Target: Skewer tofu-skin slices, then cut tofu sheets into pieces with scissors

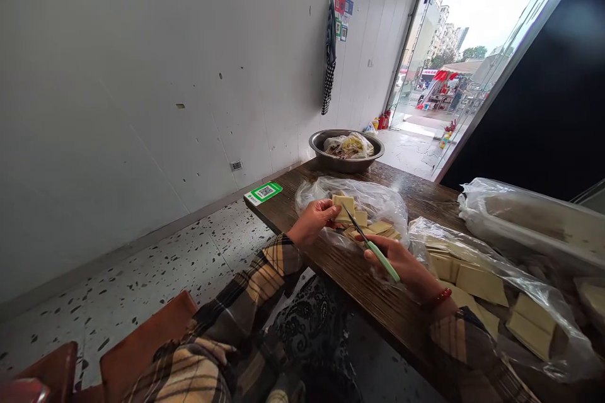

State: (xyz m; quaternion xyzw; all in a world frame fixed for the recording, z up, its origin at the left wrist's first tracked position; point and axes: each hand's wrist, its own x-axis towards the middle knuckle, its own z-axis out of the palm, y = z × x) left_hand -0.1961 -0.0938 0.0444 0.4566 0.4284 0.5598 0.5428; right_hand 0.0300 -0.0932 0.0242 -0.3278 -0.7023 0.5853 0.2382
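My left hand (317, 219) pinches a pale yellow square sheet (343, 206) that looks like dried tofu, holding it upright above the table. In my right hand (401, 263) is a pair of scissors (384, 261) with a light green handle and dark, narrow blades. The blade tips point up and left, at the front of the sheet; whether they touch it I cannot tell. Below both hands, more of the squares (380, 228) lie loosely on an open clear plastic bag (378, 195). My right fingers partly hide the scissors' handle.
Right of my hands, another clear bag (543, 289) holds several stacks of similar squares (482, 283). Beyond it stands a plastic-covered tub (529, 214). A metal basin (347, 164) with bagged food sits at the dark wooden table's (340, 271) far end, and a green QR card (263, 192) at its left corner.
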